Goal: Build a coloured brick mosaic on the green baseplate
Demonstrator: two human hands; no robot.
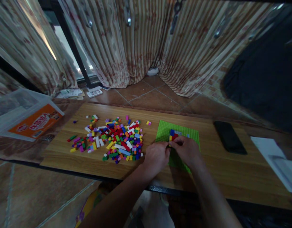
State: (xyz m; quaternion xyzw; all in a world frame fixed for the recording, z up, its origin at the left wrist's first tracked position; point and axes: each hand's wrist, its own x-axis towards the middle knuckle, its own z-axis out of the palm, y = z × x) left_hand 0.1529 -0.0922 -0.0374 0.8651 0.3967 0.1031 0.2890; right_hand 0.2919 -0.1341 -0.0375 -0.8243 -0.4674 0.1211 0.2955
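Note:
A green studded baseplate (163, 130) lies on the wooden board, with a small group of joined bricks (172, 134) in blue, yellow, red and pale blue on it. My left hand (157, 155) is closed over the plate's left side, its fingertips meeting those of my right hand at the front of the bricks. My right hand (187, 150) is pinched at the same spot, partly covering the group. A bit of yellow shows between the fingertips; what each hand grips is too small and too covered to make out.
A heap of loose coloured bricks (122, 139) spreads over the board (112, 109) to the left. A black phone (229, 136) lies right of the plate, with white paper (271, 155) beyond it. A clear plastic box (20, 98) with an orange label stands far left. Curtains (141, 44) hang behind.

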